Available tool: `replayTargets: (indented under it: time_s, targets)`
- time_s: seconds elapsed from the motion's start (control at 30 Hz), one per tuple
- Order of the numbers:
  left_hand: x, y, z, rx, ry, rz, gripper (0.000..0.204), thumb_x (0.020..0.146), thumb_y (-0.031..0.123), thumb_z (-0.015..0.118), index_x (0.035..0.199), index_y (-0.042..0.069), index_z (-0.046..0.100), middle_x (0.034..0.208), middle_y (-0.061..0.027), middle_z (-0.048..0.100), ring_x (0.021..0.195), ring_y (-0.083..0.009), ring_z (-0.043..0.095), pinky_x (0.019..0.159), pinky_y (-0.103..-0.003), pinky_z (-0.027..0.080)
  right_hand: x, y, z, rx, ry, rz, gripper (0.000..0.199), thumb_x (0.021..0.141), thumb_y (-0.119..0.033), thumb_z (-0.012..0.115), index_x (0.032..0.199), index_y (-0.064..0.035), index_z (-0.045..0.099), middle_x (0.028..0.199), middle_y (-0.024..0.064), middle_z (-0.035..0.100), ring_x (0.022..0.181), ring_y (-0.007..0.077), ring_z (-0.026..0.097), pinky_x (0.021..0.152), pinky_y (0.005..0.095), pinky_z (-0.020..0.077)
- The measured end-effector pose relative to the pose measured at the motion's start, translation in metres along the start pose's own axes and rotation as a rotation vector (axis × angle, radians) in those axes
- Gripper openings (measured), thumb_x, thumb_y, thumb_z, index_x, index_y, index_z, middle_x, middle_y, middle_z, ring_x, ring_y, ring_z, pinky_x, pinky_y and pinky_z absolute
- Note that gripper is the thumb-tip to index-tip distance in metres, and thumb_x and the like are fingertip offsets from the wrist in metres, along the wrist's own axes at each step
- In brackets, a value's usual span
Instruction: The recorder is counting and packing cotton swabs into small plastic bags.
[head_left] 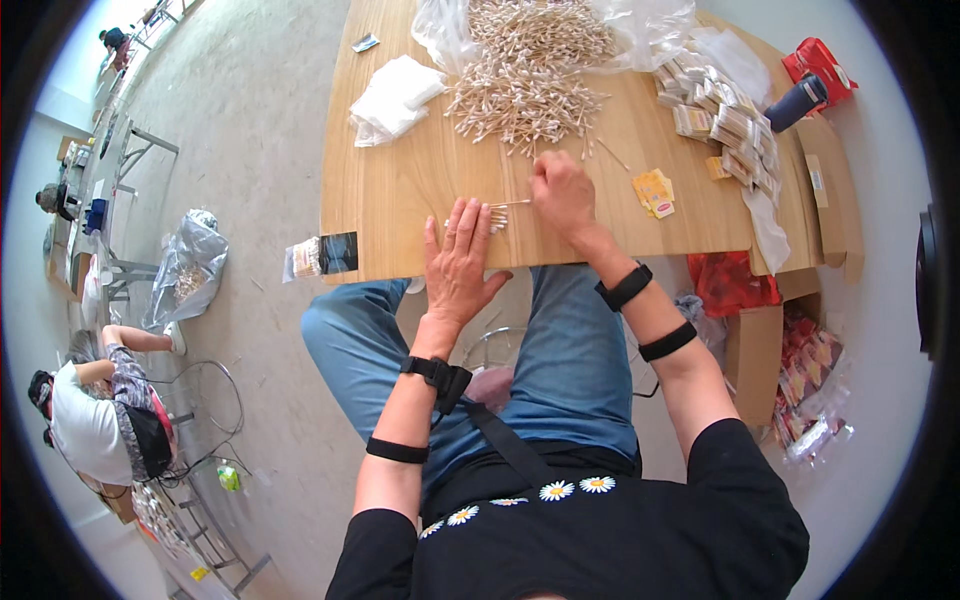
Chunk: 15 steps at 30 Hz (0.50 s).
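Sitting at the table, the person works at its near edge with both hands. Beyond the right hand lies the swab pile, large and loose, spilling from a clear bag; this bulk looks unsorted. To the right of that hand stands a row of filled packets, which suggests part of the work is done, though most swabs remain. Beyond the left hand sits a stack of empty white pouches. A yellow card lies just right of the right hand.

The left hand rests flat, fingers spread, palm down; its fingertips touch a small bundle of swabs and grip nothing. The right hand is curled, fingertips pinched; it appears to hold one swab at the bundle, but the grip itself is hidden. The bundle lies between the two hands, near the table edge.
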<state>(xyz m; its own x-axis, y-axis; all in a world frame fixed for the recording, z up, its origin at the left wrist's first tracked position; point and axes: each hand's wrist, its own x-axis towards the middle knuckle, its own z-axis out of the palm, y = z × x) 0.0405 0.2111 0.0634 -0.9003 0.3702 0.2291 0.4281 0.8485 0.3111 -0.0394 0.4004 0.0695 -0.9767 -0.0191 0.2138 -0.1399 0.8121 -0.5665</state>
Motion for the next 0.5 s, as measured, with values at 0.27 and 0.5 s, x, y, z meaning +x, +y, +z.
replayTargets:
  time_s: [0.27, 0.5]
  targets:
    - [-0.001, 0.0, 0.0, -0.002, -0.001, 0.002, 0.103, 0.062, 0.039, 0.084, 0.148, 0.011, 0.035, 0.152, -0.007, 0.036, 0.144, -0.0258, 0.029, 0.117, -0.054, 0.017, 0.03, 0.012, 0.004, -0.177, 0.035, 0.208, 0.015, 0.081, -0.017, 0.059, 0.088, -0.0056, 0.066, 0.097, 0.0161, 0.064, 0.091, 0.0341, 0.066, 0.079, 0.0441, 0.0534]
    - [0.0, 0.0, 0.001, -0.012, 0.007, -0.012, 0.098, 0.063, 0.037, 0.084, 0.146, 0.012, 0.038, 0.153, -0.0075, 0.036, 0.144, -0.0255, 0.029, 0.117, -0.054, 0.017, 0.018, 0.018, -0.004, -0.151, 0.024, 0.219, 0.017, 0.08, -0.018, 0.061, 0.088, -0.0046, 0.066, 0.099, 0.0164, 0.065, 0.093, 0.0336, 0.066, 0.08, 0.0433, 0.0539]
